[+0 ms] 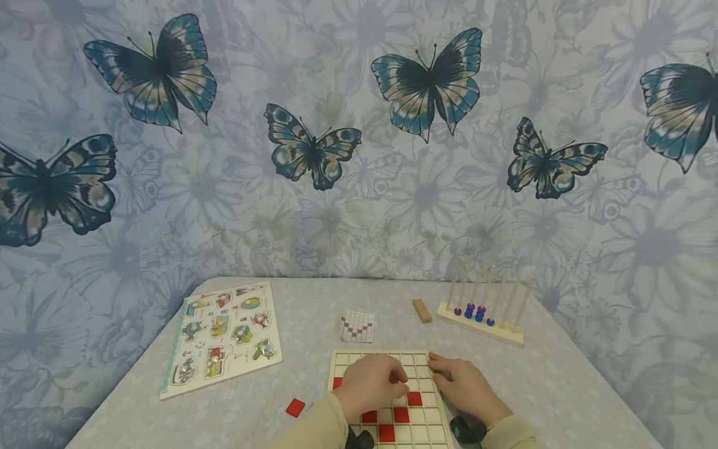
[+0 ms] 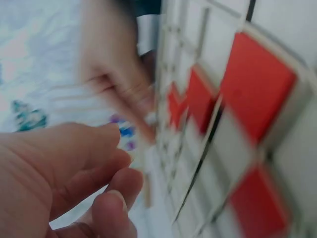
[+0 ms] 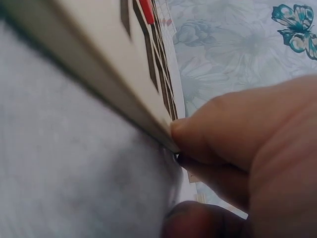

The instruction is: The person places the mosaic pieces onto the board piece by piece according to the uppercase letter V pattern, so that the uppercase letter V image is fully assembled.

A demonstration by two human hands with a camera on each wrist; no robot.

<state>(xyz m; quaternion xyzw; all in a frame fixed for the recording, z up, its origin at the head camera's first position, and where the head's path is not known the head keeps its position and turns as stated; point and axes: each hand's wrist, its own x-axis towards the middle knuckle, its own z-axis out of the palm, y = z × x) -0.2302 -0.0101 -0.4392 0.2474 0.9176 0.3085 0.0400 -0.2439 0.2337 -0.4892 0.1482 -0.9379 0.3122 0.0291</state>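
Observation:
A wooden grid board point(image 1: 419, 434) lies in front of me, with several red square tiles point(image 1: 401, 414) in its cells. Over the board's middle is my left hand point(image 1: 371, 381), its fingers loosely bent. The left wrist view shows nothing held between the thumb and fingers point(image 2: 124, 186). My right hand point(image 1: 468, 386) touches the board's far right corner; in the right wrist view a fingertip point(image 3: 182, 130) presses against that corner. One loose red tile point(image 1: 295, 407) lies on the table left of the board. My left hand and forearm hide part of the grid.
A card with a grid pattern point(image 1: 357, 327) sits beyond the board. Behind it to the right are a small wooden block point(image 1: 422, 310) and a peg stand point(image 1: 479, 325) with purple and blue beads. A picture puzzle board point(image 1: 229, 330) lies at the left on the table point(image 1: 314, 368).

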